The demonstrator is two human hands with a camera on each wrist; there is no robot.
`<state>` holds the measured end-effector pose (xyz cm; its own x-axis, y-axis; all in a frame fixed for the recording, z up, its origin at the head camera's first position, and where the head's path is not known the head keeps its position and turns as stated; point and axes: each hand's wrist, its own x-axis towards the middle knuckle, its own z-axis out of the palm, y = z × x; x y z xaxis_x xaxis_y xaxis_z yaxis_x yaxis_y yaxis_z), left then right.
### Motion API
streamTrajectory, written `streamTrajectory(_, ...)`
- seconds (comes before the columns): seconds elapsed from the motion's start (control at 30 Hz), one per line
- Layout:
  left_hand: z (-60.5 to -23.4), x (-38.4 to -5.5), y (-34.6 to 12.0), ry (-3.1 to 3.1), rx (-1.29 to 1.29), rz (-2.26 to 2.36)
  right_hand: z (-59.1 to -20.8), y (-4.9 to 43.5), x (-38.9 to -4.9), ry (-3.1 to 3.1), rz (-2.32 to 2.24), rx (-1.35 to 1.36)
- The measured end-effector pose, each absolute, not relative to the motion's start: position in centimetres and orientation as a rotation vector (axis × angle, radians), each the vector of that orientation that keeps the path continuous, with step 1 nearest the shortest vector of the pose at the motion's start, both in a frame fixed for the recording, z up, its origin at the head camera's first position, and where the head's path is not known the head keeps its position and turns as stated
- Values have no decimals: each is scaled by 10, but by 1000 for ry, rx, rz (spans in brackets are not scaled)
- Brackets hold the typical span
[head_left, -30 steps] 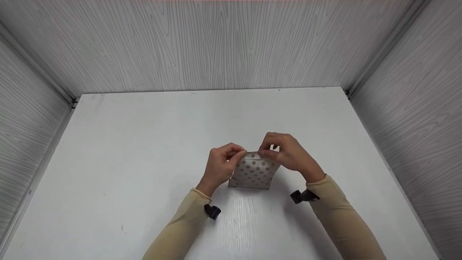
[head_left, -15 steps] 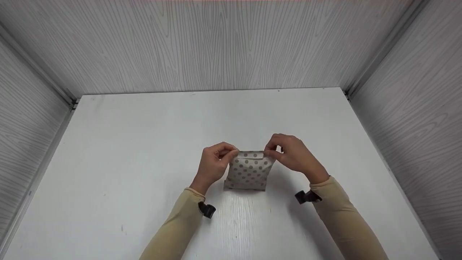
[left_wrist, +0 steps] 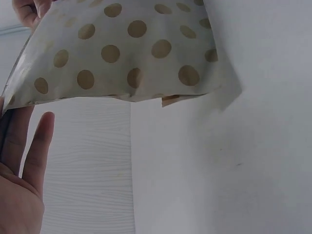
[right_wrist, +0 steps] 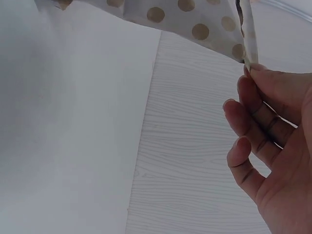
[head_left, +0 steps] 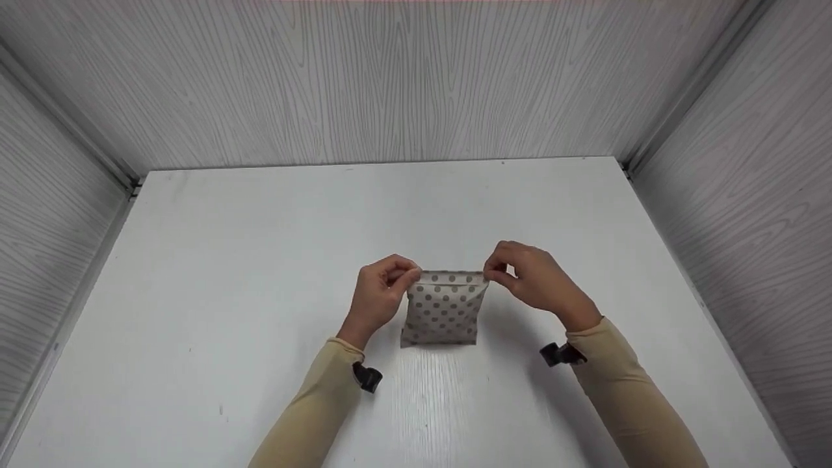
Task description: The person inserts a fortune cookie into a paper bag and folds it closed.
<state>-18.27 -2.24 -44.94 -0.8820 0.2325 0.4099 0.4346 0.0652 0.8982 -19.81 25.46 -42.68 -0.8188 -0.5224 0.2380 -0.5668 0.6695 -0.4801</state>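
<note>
A small white paper bag point(head_left: 445, 312) with tan polka dots hangs between both hands in the head view, its top edge folded over into a flap. My left hand point(head_left: 378, 291) pinches the left end of that fold between thumb and fingers. At the opposite end, my right hand point(head_left: 536, 279) pinches the other top corner. The right wrist view shows the thumb and index fingertip of the right hand point(right_wrist: 278, 122) on the folded edge, the other fingers loosely bent. In the left wrist view the dotted bag point(left_wrist: 146, 53) spreads across the top, above part of the left hand point(left_wrist: 22, 185).
A white tabletop point(head_left: 247, 292) lies under the hands, with small dark marks on it. Grey wood-grain panels stand behind point(head_left: 390, 84) and at both sides. Each sleeved forearm wears a small black camera mount point(head_left: 368, 377).
Both hands have moved apart along the bag's folded top, reaching its corners. The bag has shifted slightly left, and its folded top now shows straighter and wider.
</note>
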Motion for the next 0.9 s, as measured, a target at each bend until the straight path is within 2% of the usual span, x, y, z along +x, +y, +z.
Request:
streamTrajectory(0.43, -487, -198, -21, -2165, -657, -2038, -444, 251, -203, -2763, 1320, 913)
streamTrajectory(0.73, -488, -200, -19, -2247, -761, -1895, -451, 249, -203, -2652, 1297, 894)
streamTrajectory(0.9, -490, -200, -18, -2265, -737, -1914, -452, 252, -202, -2617, 1256, 842)
